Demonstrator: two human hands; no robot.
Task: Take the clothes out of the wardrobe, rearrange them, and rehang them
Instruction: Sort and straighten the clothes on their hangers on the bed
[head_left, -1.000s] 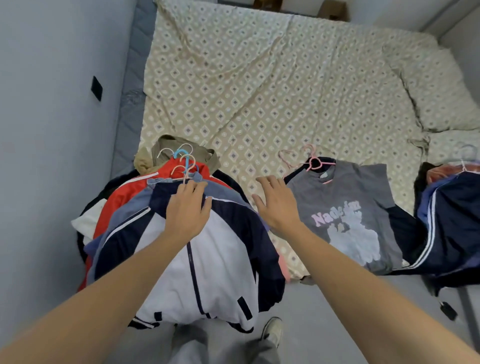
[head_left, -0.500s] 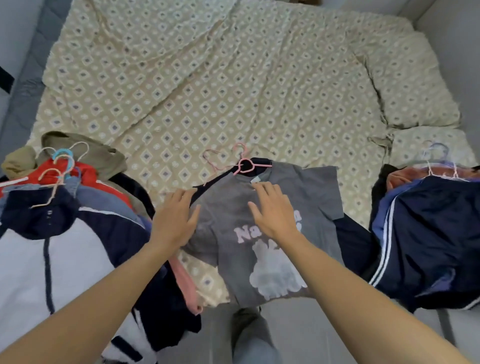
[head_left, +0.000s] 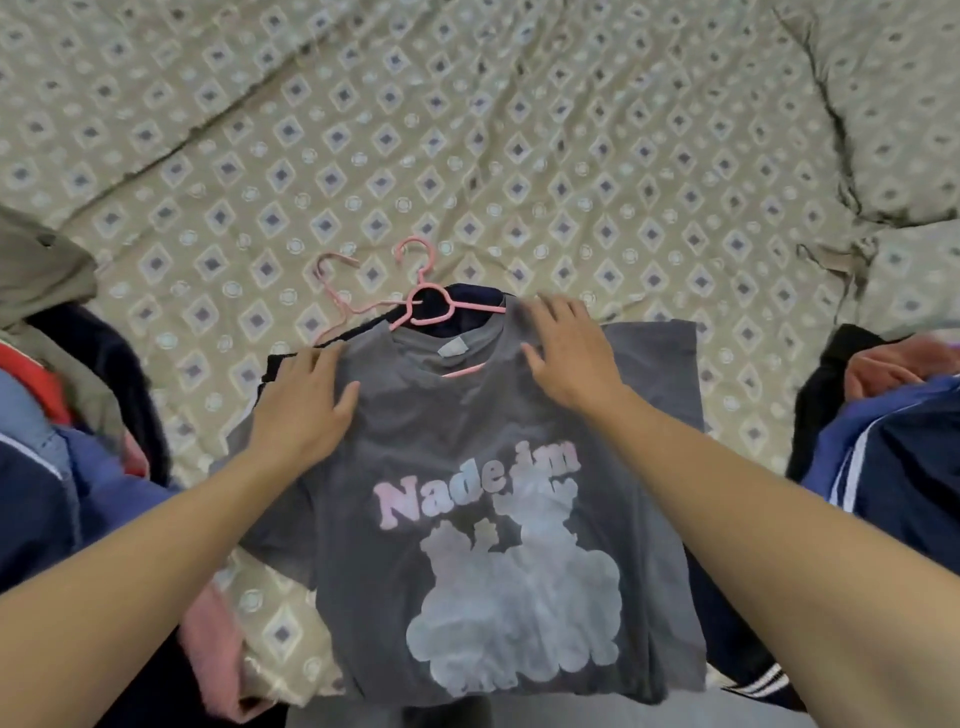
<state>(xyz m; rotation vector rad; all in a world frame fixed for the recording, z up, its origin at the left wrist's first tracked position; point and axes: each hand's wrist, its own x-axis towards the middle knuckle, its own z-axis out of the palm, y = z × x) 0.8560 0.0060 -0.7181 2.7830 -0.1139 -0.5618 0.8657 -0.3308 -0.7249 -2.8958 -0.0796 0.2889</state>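
A grey T-shirt (head_left: 483, 551) with a pale cloud print lies flat at the bed's near edge, on a pink hanger (head_left: 427, 306). A second pink hanger (head_left: 332, 291) lies just left of it. A dark garment (head_left: 470, 299) shows under the collar. My left hand (head_left: 304, 410) rests flat on the shirt's left shoulder, fingers straight. On the right shoulder, near the collar, lies my right hand (head_left: 569, 353), also flat with fingers spread. Neither hand grips anything.
A pile of jackets (head_left: 47, 467) in red, blue and navy lies at the left edge. Another heap with a navy striped jacket (head_left: 893, 467) is at the right. The patterned bedsheet (head_left: 467, 130) stretches beyond, with a pillow (head_left: 893, 104) at far right.
My view and both hands have moved right from the jacket pile to the grey T-shirt. Both hands now lie on its shoulders, higher up than half a second ago.
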